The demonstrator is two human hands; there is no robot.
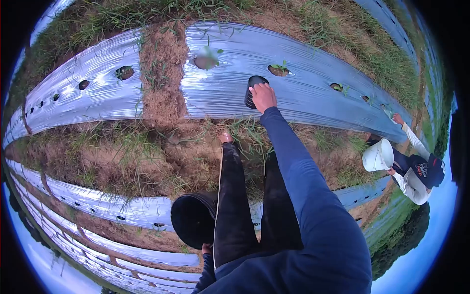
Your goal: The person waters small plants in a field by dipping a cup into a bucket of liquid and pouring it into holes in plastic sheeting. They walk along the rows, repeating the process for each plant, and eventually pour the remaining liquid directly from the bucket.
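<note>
My right hand (263,96) is closed around a black ribbed cup (251,98), held over the silver plastic mulch (220,93) of the bed in front of me. Just beyond the cup, a small green seedling (281,65) grows at a planting hole (278,71). Low beside my left leg, a black bucket (188,220) hangs tilted, its dark mouth facing up and its contents too dark to make out. My left hand (206,249) is closed at the bucket's near side; the exact part it grips is partly hidden.
More planting holes (125,73) run along the mulch, split by a bare soil gap (164,73). A grassy furrow (122,157) lies under my feet, with more covered rows (142,210) behind. At right, a person in a dark cap (427,170) bends over the bed with a white bucket (378,156).
</note>
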